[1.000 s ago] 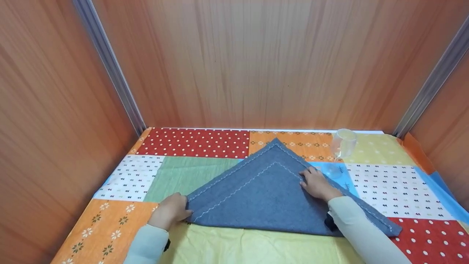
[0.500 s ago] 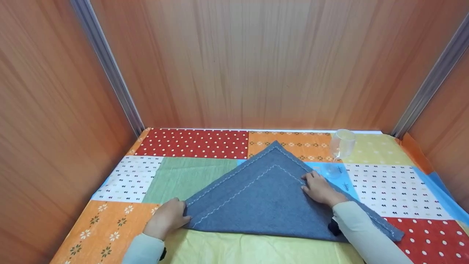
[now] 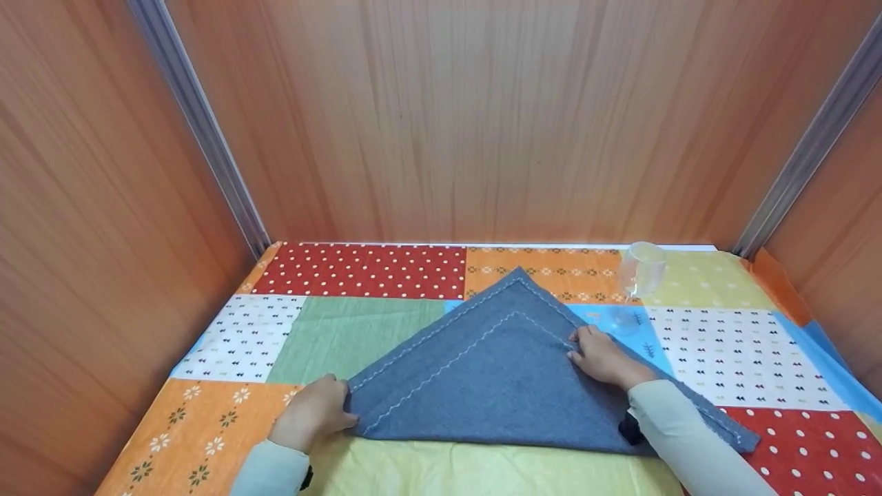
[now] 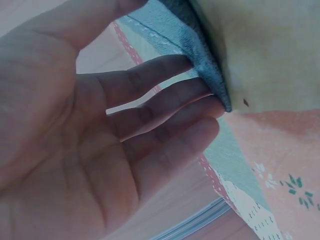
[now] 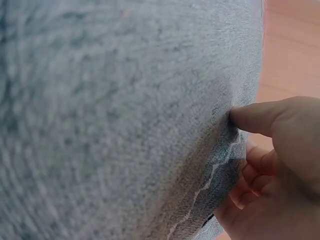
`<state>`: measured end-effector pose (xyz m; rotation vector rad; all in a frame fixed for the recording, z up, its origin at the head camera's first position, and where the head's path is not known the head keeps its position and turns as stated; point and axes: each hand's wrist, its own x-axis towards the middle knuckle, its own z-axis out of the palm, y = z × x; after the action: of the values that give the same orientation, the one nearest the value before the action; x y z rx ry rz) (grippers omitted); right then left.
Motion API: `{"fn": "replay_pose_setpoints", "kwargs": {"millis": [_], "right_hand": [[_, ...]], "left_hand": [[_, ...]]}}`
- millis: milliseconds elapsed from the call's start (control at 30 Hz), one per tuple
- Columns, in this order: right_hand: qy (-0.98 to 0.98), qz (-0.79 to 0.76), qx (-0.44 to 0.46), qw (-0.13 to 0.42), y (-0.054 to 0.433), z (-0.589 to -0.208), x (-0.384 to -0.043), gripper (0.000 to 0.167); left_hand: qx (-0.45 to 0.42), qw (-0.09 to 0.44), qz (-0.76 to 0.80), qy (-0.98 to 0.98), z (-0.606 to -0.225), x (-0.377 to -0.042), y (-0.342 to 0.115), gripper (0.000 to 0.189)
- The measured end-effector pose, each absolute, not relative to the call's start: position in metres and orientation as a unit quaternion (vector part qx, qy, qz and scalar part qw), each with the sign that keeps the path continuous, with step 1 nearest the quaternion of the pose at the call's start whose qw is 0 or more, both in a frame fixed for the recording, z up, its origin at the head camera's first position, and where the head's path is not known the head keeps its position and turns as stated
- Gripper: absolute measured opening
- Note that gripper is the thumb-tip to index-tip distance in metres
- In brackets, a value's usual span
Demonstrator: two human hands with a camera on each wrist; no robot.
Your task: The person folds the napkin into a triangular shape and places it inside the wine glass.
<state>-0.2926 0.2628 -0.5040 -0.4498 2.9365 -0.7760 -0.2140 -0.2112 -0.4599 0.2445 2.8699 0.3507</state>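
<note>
The grey cloth (image 3: 475,386) is lying in a folded triangle, its left corner sitting between the thumb and fingers of the left hand (image 3: 311,413), its peak pointing out beyond both hands' fingers! Two pale wavy stitch lines are running up towards that peak, the right slope is denting where the thumb and fingers of the right hand (image 3: 605,357) are pinching it, and the right corner is reaching well past them.
</note>
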Motion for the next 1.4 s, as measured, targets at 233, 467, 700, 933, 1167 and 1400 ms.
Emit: {"fn": "replay_pose_setpoints", "kwargs": {"millis": [233, 467, 700, 933, 1167, 1400], "right_hand": [[0.951, -0.257, -0.165, 0.047, 0.264, -0.498, -0.284, 0.018], [0.932, -0.286, -0.190, 0.113, 0.270, -0.487, -0.291, 0.024], [0.928, -0.330, -0.113, 0.131, 0.257, -0.485, -0.309, 0.030], [0.927, -0.361, -0.089, 0.042, 0.241, -0.494, -0.328, 0.028], [0.913, -0.399, -0.081, -0.038, 0.238, -0.488, -0.337, 0.017], [0.905, -0.407, -0.061, -0.112, 0.236, -0.481, -0.343, 0.020]], "left_hand": [[0.073, 0.129, 0.155, 0.977, -0.457, -0.209, -0.214, 0.032], [0.084, 0.138, 0.164, 0.973, -0.454, -0.208, -0.215, 0.026], [0.105, 0.138, 0.177, 0.969, -0.454, -0.211, -0.212, 0.028], [0.108, 0.137, 0.223, 0.959, -0.456, -0.212, -0.219, 0.011], [0.122, 0.175, 0.255, 0.943, -0.454, -0.212, -0.227, 0.012], [0.173, 0.182, 0.254, 0.934, -0.453, -0.215, -0.232, 0.012]]}}
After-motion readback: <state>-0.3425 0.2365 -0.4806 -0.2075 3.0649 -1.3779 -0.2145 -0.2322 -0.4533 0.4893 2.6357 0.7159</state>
